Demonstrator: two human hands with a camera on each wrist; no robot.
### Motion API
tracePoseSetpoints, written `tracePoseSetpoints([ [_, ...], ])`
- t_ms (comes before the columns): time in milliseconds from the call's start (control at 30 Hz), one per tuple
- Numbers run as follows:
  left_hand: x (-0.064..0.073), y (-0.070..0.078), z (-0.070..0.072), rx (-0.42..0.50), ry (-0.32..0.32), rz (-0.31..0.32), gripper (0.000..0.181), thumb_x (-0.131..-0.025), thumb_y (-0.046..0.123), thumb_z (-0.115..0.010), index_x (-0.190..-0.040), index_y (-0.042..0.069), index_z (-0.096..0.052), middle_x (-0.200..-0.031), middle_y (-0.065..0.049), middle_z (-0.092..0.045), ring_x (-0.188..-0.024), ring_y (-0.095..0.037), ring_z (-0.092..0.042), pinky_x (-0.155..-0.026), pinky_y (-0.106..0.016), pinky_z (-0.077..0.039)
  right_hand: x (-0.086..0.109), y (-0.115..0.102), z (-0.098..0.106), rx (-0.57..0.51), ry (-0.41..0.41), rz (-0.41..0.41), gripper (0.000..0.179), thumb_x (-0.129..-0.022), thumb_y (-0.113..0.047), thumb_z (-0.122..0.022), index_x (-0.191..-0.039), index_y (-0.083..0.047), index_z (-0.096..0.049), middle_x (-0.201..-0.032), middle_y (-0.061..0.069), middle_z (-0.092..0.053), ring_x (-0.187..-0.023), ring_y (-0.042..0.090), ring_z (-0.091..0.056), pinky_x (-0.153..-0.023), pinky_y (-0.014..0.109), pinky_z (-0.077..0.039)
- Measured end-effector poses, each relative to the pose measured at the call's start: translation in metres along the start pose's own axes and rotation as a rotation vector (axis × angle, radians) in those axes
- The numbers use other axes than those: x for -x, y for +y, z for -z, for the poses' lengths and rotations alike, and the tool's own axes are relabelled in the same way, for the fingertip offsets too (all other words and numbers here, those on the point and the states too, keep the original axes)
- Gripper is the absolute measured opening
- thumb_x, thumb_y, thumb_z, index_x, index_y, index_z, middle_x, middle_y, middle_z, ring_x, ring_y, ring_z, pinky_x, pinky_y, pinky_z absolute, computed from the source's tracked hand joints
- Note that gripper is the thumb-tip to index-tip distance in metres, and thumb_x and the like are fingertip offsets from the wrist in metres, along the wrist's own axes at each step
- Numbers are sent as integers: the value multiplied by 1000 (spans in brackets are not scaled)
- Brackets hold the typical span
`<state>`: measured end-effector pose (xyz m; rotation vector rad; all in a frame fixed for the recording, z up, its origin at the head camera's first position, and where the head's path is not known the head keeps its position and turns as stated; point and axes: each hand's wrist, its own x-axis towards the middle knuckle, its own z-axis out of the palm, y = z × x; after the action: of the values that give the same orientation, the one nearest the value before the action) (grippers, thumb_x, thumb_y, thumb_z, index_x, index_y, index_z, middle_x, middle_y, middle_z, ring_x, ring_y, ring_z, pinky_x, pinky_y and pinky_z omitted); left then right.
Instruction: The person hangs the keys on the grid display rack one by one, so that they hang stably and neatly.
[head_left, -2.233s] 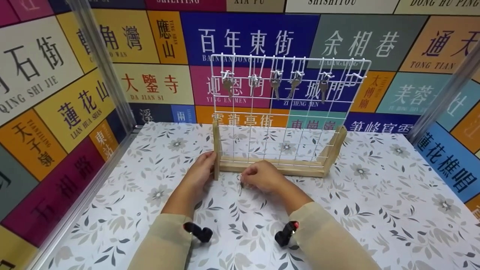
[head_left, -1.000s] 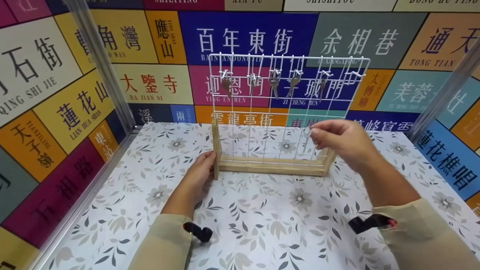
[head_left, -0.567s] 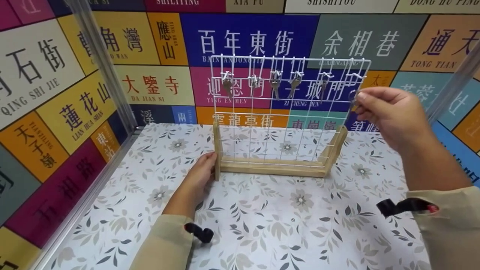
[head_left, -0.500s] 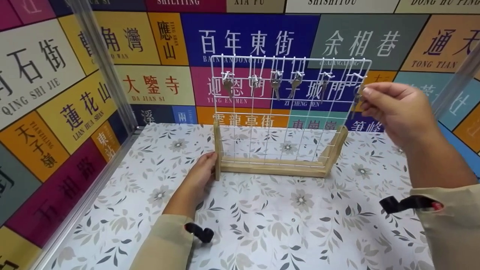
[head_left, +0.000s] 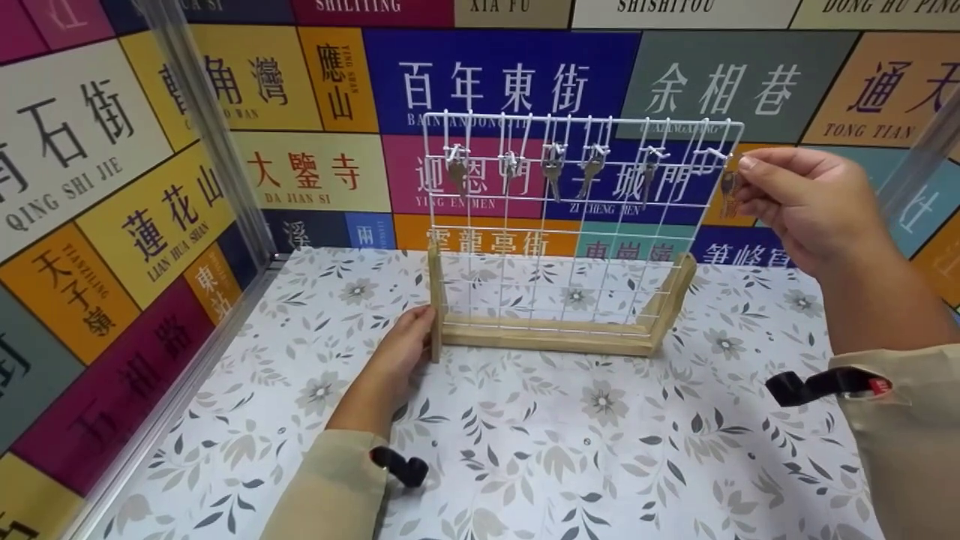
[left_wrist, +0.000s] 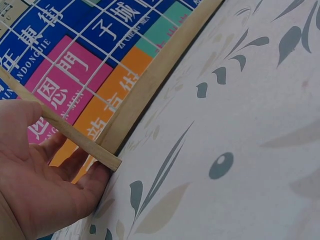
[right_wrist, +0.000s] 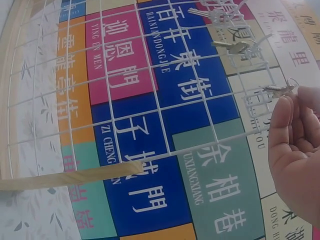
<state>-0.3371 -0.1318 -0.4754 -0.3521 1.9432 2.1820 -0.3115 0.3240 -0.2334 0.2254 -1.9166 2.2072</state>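
Observation:
A white wire grid rack (head_left: 562,231) stands upright in a wooden base (head_left: 547,341) on the table. My left hand (head_left: 405,337) holds the left wooden upright (left_wrist: 80,139), thumb on one side and fingers on the other. My right hand (head_left: 810,202) pinches a ring of keys (head_left: 727,187) just beyond the rack's top right corner. In the right wrist view, the ring and keys (right_wrist: 280,90) show at the fingertips near the white hooks. The rightmost hook (head_left: 709,156) bears no keys. On the hooks to its left hang several keys (head_left: 553,176).
The table has a white cover (head_left: 525,450) with a grey leaf and flower print. Behind it rises a wall (head_left: 480,75) of coloured sign panels. A clear vertical post (head_left: 217,135) stands at the back left corner.
My right hand has lifted the keys from low before the rack, up and right to its top right corner. My left hand stays on the upright.

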Motion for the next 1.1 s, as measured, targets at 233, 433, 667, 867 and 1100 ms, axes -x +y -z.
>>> tracePoseSetpoints([
  [233, -1, -1, 0, 6, -10, -4, 44, -108, 54, -56, -147, 32, -56, -160, -5, -56, -150, -24, -52, -131, -44, -34, -4, 0, -1, -12, -23, -13, 45, -87, -18, -90, -121, 5, -74, -97, 9, -79, -80, 20, -72, -73, 23, -65],
  [433, -2, -3, 0, 4, -11, -9, 45, -108, 54, -57, -147, 32, -56, -157, -5, -59, -147, -24, -55, -130, -45, -36, -5, -2, -1, -21, -25, -20, 45, -86, -17, -90, -121, 6, -74, -99, 9, -79, -81, 20, -72, -74, 23, -65],
  [667, -3, -3, 0, 29, -13, -12, 43, -109, 53, -56, -146, 31, -56, -159, -6, -57, -150, -23, -53, -130, -43, -37, -9, 5, -3, 1, -16, -21, 41, -87, -19, -90, -118, 3, -76, -97, 9, -79, -79, 20, -71, -73, 24, -65],
  [867, -1, -4, 0, 55, -36, -23, 45, -110, 49, -55, -149, 27, -54, -157, -9, -58, -148, -25, -54, -130, -43, -37, -7, 15, 2, -11, -1, -38, 44, -87, -20, -90, -121, 4, -75, -99, 8, -78, -80, 20, -70, -74, 24, -65],
  [1100, -4, -4, 1, 53, -21, -20, 44, -110, 50, -56, -148, 28, -55, -157, -8, -58, -148, -24, -54, -130, -43, -37, -1, 32, 8, 39, 41, -50, 41, -87, -24, -91, -117, 0, -77, -95, 6, -78, -80, 19, -72, -73, 23, -65],
])
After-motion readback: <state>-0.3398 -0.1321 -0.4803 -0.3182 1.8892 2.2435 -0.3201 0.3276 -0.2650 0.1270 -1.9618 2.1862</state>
